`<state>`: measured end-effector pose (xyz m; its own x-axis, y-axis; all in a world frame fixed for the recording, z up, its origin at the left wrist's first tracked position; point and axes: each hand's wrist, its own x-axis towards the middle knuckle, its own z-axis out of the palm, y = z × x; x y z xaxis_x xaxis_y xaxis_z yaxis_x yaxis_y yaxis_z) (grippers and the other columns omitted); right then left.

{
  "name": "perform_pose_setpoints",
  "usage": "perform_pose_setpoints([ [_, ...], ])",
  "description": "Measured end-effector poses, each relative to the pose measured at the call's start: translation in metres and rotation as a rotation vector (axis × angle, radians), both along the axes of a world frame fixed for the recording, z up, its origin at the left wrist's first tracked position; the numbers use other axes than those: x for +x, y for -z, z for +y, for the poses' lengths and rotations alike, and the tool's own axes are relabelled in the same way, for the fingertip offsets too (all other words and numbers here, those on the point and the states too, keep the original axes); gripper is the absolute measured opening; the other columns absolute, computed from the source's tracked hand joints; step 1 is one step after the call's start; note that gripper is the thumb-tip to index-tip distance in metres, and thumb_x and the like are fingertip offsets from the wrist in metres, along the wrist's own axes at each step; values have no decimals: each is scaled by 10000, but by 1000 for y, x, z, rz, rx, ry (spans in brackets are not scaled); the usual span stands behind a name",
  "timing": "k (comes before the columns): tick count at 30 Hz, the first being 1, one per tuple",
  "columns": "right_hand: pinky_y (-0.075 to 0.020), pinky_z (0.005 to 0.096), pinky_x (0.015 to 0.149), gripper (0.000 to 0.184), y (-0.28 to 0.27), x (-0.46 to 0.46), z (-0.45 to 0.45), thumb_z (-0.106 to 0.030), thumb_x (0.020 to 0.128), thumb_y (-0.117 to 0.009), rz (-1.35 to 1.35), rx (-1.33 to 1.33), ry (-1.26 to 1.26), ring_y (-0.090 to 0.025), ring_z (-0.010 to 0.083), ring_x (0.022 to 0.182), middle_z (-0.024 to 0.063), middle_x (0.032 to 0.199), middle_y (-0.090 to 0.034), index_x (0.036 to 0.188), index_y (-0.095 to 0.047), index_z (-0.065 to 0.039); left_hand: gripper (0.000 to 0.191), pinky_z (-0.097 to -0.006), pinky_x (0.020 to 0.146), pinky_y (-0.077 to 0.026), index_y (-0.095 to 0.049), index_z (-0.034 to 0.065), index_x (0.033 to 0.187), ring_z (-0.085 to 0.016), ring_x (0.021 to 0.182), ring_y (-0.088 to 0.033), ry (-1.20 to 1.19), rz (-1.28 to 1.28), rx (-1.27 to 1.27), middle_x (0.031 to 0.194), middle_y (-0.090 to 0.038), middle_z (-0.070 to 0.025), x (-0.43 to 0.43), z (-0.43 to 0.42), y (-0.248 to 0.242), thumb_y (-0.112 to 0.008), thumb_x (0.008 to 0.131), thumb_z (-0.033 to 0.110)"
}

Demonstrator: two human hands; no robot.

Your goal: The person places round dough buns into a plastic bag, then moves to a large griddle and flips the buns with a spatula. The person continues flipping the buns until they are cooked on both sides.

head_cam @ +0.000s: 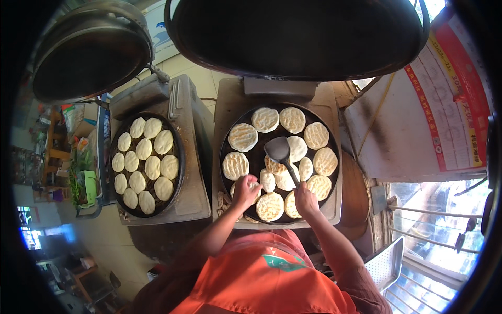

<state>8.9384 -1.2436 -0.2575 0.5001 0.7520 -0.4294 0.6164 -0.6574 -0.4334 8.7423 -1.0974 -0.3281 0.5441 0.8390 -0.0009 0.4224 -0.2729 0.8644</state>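
Observation:
My right hand [306, 200] grips the handle of a metal spatula [277, 149], its dark blade over the middle of a round griddle pan [257, 157]. Browned flatbreads ring the pan, one of them a flatbread [240, 137] at the upper left. Paler rounds, such as the plain flatbread [297, 148], and small oval pieces [267, 180] lie in the centre, partly behind the spatula. At the pan's lower left, my left hand [244, 195] reaches onto a flatbread [255, 189] and partly covers it. Whether the fingers grip it is not clear.
The griddle's large black lid [298, 39] stands raised behind the pan. To the left, a second griddle [181, 165] holds several pale dough rounds [144, 148] under its raised lid [94, 62]. A perforated tray [386, 265] and a barred window [435, 212] are at right.

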Motion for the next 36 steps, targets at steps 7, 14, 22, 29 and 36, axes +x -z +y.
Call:
perform_pose_setpoints([
  [7,-463,584,664,314,31,-4,14,-296,986,-465,-66,89,32,-605,515,779,307,813,-637,1043,-388,3,399,-364,701,-504,-560,20,983,-273,781,-610,3,-60,-63,911,-648,-119,-49,-50,13,-822,733,188],
  [14,-427,538,679,291,24,-6,-31,-268,961,-529,-76,233,415,-567,511,789,305,807,-598,944,-470,17,822,-512,1066,-326,-390,18,1364,-402,1284,-376,187,253,353,1381,-417,-205,99,-14,-11,-805,702,272],
  [22,-414,554,676,271,10,-27,-84,-256,967,-526,32,186,504,-571,527,807,315,811,-602,960,-448,4,501,-453,1013,-415,-611,79,1157,-310,1213,-501,469,198,360,1226,-572,-112,103,71,6,-643,662,11],
  [29,-450,590,681,318,10,-32,-59,-296,962,-529,31,57,243,-600,519,782,322,802,-627,1018,-406,-8,501,-403,999,-431,-540,35,1205,-363,1169,-511,111,-19,276,1261,-515,-164,51,94,17,-657,725,-46],
  [36,-529,513,665,232,34,-18,31,-221,987,-414,-92,-84,-140,-664,423,778,257,864,-668,1078,-418,-8,306,-299,850,-513,-545,30,1183,-191,956,-631,-374,-281,-231,1135,-617,-104,-9,30,55,-590,883,-9],
])
